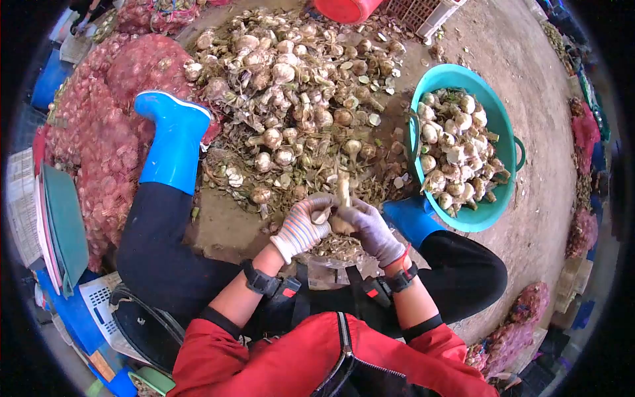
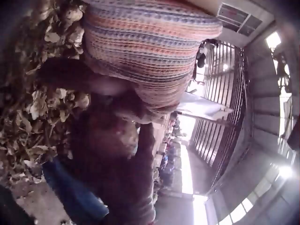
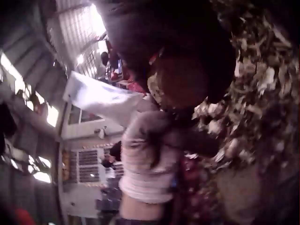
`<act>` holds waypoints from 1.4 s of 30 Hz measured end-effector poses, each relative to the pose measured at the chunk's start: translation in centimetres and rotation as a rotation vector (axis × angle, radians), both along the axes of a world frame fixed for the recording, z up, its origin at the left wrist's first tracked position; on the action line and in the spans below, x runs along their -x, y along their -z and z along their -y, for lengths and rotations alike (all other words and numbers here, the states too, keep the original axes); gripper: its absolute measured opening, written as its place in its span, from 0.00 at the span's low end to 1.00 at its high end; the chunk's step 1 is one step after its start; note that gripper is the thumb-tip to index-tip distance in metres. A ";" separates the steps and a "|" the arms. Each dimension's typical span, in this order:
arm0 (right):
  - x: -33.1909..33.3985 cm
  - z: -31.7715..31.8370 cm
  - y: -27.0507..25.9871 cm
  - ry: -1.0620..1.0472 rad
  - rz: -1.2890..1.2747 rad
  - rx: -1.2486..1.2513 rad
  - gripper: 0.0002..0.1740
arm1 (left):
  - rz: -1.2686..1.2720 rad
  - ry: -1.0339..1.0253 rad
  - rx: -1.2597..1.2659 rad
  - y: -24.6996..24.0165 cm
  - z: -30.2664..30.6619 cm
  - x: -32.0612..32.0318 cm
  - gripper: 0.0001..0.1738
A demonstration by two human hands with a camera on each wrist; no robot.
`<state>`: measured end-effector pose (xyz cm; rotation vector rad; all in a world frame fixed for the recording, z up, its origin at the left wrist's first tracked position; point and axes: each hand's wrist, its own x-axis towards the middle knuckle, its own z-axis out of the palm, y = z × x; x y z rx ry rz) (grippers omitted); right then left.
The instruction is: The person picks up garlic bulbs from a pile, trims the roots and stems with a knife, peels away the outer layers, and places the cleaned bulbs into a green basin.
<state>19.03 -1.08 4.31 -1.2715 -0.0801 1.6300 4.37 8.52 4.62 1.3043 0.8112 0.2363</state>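
Note:
In the head view both gloved hands meet over the person's lap. They hold one garlic bulb (image 1: 341, 226) whose pale stalk (image 1: 343, 189) points up and away. A striped knit glove covers the left hand (image 1: 303, 226), its fingers curled at the near left of the bulb. The right hand (image 1: 372, 230), in a greyish-purple glove, grips the bulb's right side. The striped left glove (image 2: 150, 51) fills the top of the left wrist view; the bulb is in deep shade there. In the right wrist view the bulb (image 3: 180, 82) shows dimly beneath the dark right glove.
A big heap of garlic (image 1: 284, 86) with leaves and trimmings lies ahead. At the right stands a teal tub (image 1: 499, 192) holding garlic bulbs. Red mesh sacks (image 1: 106, 139) sit at the left, beside a blue boot (image 1: 173, 142). A crate (image 1: 423, 16) stands at the back.

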 end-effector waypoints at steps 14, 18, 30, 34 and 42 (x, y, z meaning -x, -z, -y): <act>-8.4 2.3 -2.6 0.914 -0.160 -0.437 0.28 | -1.051 -0.009 -0.421 17.8 -7.4 7.3 0.29; -4.2 1.6 4.7 0.240 0.408 -0.087 0.36 | -0.672 -0.137 -0.326 10.9 -4.7 2.4 0.23; 0.0 1.1 2.3 0.009 0.269 -0.447 0.44 | -0.263 0.235 -1.019 0.4 0.1 0.4 0.20; 0.0 1.0 3.2 -0.086 0.510 -0.285 0.47 | -0.400 0.342 -0.932 0.7 0.7 1.2 0.25; 0.1 1.4 0.5 -0.051 0.353 -0.331 0.43 | -0.500 0.161 -0.639 3.7 -0.2 2.5 0.21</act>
